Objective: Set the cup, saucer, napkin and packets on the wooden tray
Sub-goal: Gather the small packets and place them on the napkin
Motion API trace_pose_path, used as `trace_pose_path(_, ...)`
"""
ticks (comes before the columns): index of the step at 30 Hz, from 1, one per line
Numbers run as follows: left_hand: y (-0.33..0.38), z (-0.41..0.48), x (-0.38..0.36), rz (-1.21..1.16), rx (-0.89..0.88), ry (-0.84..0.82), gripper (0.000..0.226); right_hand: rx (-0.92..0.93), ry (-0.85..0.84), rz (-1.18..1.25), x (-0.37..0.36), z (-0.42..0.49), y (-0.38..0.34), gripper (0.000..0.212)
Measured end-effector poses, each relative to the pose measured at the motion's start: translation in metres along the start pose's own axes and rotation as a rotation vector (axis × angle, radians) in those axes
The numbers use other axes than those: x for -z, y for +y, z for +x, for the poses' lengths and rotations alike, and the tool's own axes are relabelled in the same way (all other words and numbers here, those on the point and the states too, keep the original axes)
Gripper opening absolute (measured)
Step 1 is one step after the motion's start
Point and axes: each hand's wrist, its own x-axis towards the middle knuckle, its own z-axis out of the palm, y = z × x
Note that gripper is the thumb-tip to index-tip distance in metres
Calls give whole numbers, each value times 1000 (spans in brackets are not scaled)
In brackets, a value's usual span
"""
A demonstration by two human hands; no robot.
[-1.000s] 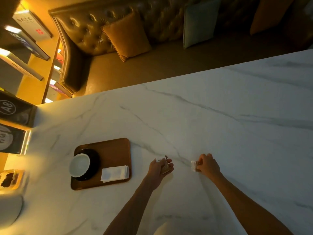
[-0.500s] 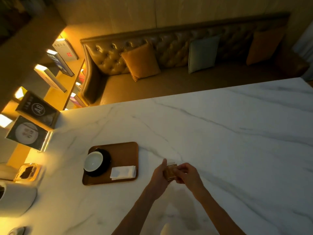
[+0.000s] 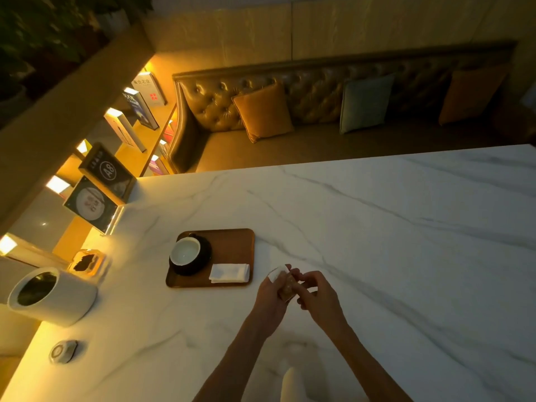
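A wooden tray (image 3: 233,242) lies on the marble table. On its left half a white cup (image 3: 185,251) stands on a dark saucer (image 3: 203,258). A folded white napkin (image 3: 229,273) rests at the tray's near right corner. Just right of the tray, my left hand (image 3: 271,297) and my right hand (image 3: 316,297) meet above the table and together hold small packets (image 3: 285,285), brownish with a pale top edge. Fingers hide most of the packets, so their number is unclear.
A white cylindrical container (image 3: 50,297) and a small box (image 3: 88,262) stand at the table's left end, with a small round device (image 3: 62,351) nearer me. Sign stands (image 3: 95,204) line the left edge. A tufted sofa with cushions (image 3: 262,111) runs behind the table.
My hands, each holding a packet apart on the table, came together beside the tray and now hold the packets jointly. The camera view tilted up.
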Motion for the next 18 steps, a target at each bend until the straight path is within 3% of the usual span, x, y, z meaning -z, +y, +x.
trace_pose_path(4, -3, -15, 1, -107, -57, -63, 27, -16, -119, 171, 2, -6, -5, 20)
trace_pose_path(8, -9, -22, 7, -126, -63, -43, 33, 103, -65, 110, -3, -12, -6, 15)
trace_pose_path(14, -3, -32, 17, 437, -184, 106, 19, 455, -5, -274, 11, -5, -10, 25)
trace_pose_path(18, 3, -31, 20, 585, -278, 142, 17, 604, -22, -376, 15, 1, -9, 29)
